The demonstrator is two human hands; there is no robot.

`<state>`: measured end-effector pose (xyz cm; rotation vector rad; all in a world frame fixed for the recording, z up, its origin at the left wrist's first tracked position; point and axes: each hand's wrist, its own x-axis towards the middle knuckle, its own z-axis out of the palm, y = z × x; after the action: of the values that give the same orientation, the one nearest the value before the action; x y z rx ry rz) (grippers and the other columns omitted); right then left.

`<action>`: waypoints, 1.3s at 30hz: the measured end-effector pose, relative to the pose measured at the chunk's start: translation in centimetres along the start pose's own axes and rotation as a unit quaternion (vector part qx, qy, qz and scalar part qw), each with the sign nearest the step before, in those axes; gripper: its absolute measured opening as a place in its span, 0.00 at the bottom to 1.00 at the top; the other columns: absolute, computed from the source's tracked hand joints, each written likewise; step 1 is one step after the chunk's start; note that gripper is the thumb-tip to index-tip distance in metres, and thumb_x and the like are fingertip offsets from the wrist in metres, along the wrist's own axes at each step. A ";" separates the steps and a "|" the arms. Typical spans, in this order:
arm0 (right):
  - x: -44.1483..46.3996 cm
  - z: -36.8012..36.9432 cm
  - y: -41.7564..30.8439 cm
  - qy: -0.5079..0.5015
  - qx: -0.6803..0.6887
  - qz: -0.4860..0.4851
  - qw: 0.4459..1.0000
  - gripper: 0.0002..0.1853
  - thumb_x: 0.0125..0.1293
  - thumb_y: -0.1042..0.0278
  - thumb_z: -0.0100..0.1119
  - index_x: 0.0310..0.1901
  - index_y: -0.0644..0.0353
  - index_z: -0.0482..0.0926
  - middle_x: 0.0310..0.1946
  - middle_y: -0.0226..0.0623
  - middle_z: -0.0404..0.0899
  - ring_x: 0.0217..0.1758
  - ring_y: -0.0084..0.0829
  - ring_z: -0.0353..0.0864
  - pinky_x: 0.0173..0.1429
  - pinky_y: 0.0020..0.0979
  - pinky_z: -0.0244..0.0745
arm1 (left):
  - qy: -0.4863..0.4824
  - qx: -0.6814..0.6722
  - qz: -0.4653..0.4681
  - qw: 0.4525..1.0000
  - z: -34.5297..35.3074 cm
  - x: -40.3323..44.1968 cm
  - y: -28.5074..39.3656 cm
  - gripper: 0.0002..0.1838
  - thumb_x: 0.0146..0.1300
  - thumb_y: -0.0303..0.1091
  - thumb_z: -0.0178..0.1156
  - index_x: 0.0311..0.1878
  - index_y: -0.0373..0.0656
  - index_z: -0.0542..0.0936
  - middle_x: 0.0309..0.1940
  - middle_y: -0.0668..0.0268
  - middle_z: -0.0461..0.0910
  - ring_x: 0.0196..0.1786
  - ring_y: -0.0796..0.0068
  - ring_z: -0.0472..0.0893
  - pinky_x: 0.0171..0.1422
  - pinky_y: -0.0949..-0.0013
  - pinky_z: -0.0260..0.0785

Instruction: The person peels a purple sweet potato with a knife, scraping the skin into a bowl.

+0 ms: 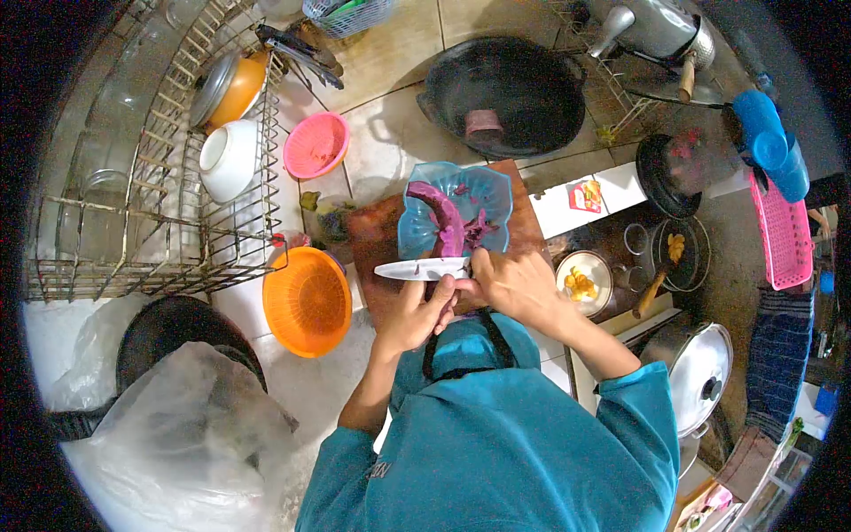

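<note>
A white-bladed knife (421,269) points left over the front edge of a clear blue scalloped bowl (417,232). My right hand (520,285) is closed round its handle end. Beneath the blade, my left hand (419,312) has its thumb and fingers pressed together near the knife; what it holds, if anything, is hidden. A long curved purple piece (448,217) lies in the bowl, its near end reaching toward the blade. Smaller purple bits (479,232) lie beside it. The bowl sits on a brown wooden board (529,222).
An orange basket (307,301) and a pink basket (316,145) stand left of the board. Behind it is a big black wok (505,97). At right are a bowl of yellow pieces (584,282), a pan (681,253) and a lidded pot (700,377). A wire rack (151,204) stands far left.
</note>
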<state>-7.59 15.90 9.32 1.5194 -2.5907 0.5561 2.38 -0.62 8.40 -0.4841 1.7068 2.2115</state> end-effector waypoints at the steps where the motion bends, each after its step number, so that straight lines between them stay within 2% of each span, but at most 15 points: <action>1: 0.1 -0.6 -0.1 -0.027 -0.006 0.015 1.000 0.25 0.66 0.41 0.49 0.28 0.59 0.67 0.14 0.40 0.75 0.15 0.41 0.78 0.17 0.39 0.72 | 0.002 0.004 0.012 1.000 0.1 0.0 0.1 0.18 0.72 0.47 0.48 0.52 0.41 0.67 0.26 0.69 0.69 0.20 0.83 0.67 0.20 0.78 0.61; 3: 0.1 -0.4 0.0 -0.026 -0.001 0.018 1.000 0.25 0.66 0.42 0.50 0.28 0.59 0.67 0.15 0.40 0.75 0.16 0.41 0.78 0.18 0.39 0.72 | 0.009 0.013 0.037 0.999 0.1 -0.2 0.2 0.18 0.72 0.48 0.48 0.51 0.41 0.68 0.26 0.69 0.69 0.20 0.83 0.67 0.20 0.79 0.61; 6: 0.1 -0.5 0.1 -0.018 0.005 0.018 1.000 0.25 0.66 0.41 0.49 0.29 0.59 0.67 0.15 0.40 0.75 0.16 0.41 0.79 0.18 0.39 0.72 | 0.008 0.015 0.022 1.000 0.0 -0.3 0.2 0.18 0.72 0.48 0.47 0.52 0.42 0.68 0.26 0.69 0.69 0.19 0.83 0.67 0.19 0.79 0.60; 9: -0.2 0.1 0.1 -0.004 0.009 0.014 1.000 0.24 0.66 0.42 0.49 0.29 0.59 0.66 0.15 0.40 0.75 0.16 0.40 0.78 0.17 0.39 0.71 | -0.037 -0.037 -0.006 0.999 -0.2 -0.4 0.3 0.18 0.72 0.47 0.48 0.53 0.42 0.68 0.26 0.69 0.69 0.19 0.84 0.67 0.19 0.80 0.60; 16: -0.4 0.3 0.0 0.028 0.014 0.015 0.999 0.24 0.65 0.42 0.52 0.28 0.58 0.66 0.14 0.38 0.73 0.14 0.39 0.77 0.17 0.37 0.70 | -0.029 -0.036 0.005 0.999 -0.2 -0.5 -0.2 0.20 0.72 0.49 0.48 0.57 0.44 0.66 0.26 0.69 0.69 0.18 0.84 0.66 0.17 0.80 0.57; 24: 0.1 0.6 -0.1 0.011 -0.003 0.023 1.000 0.25 0.65 0.41 0.51 0.26 0.58 0.66 0.12 0.38 0.73 0.13 0.39 0.76 0.16 0.38 0.70 | -0.045 -0.061 -0.023 0.997 0.1 -0.7 0.1 0.21 0.73 0.48 0.46 0.60 0.46 0.66 0.26 0.69 0.68 0.18 0.85 0.65 0.17 0.81 0.57; 27: 0.2 0.4 -0.2 0.010 0.004 0.027 1.000 0.25 0.65 0.41 0.51 0.26 0.58 0.66 0.12 0.39 0.73 0.13 0.40 0.76 0.16 0.38 0.70 | -0.044 -0.023 0.001 0.999 -0.1 -0.6 -0.2 0.20 0.73 0.48 0.46 0.59 0.45 0.66 0.25 0.70 0.68 0.18 0.84 0.65 0.17 0.80 0.57; 30: -0.1 0.3 -0.2 0.021 0.013 0.015 1.000 0.26 0.65 0.41 0.51 0.25 0.58 0.67 0.13 0.40 0.74 0.14 0.40 0.77 0.16 0.38 0.70 | 0.001 0.026 0.017 1.000 -0.2 -0.9 -0.8 0.20 0.73 0.48 0.46 0.58 0.44 0.66 0.24 0.70 0.67 0.18 0.84 0.65 0.17 0.80 0.57; 33: -0.9 0.3 0.8 0.016 0.002 0.013 1.000 0.26 0.64 0.41 0.51 0.25 0.58 0.67 0.12 0.40 0.73 0.14 0.41 0.78 0.16 0.39 0.70 | 0.022 -0.017 0.018 0.999 0.3 -1.8 -0.1 0.20 0.73 0.47 0.46 0.58 0.43 0.65 0.23 0.70 0.67 0.18 0.83 0.66 0.17 0.79 0.58; 36: -0.8 0.2 0.8 -0.009 -0.014 0.011 1.000 0.26 0.64 0.40 0.51 0.26 0.58 0.68 0.12 0.40 0.73 0.14 0.41 0.77 0.16 0.40 0.70 | -0.025 0.057 0.034 0.997 0.5 -1.3 -0.3 0.20 0.73 0.46 0.47 0.59 0.43 0.65 0.23 0.70 0.67 0.17 0.83 0.66 0.18 0.79 0.58; 39: 0.2 -0.4 0.5 -0.015 -0.014 0.007 1.000 0.26 0.64 0.39 0.50 0.26 0.58 0.68 0.12 0.40 0.73 0.13 0.42 0.77 0.16 0.40 0.70 | -0.031 0.059 0.028 0.997 0.7 -0.7 -1.4 0.20 0.73 0.45 0.48 0.60 0.44 0.63 0.23 0.70 0.68 0.17 0.83 0.66 0.18 0.78 0.58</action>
<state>-8.13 16.11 9.57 1.5152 -2.6223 0.5001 3.52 0.34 7.67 -0.3398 1.8280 2.1245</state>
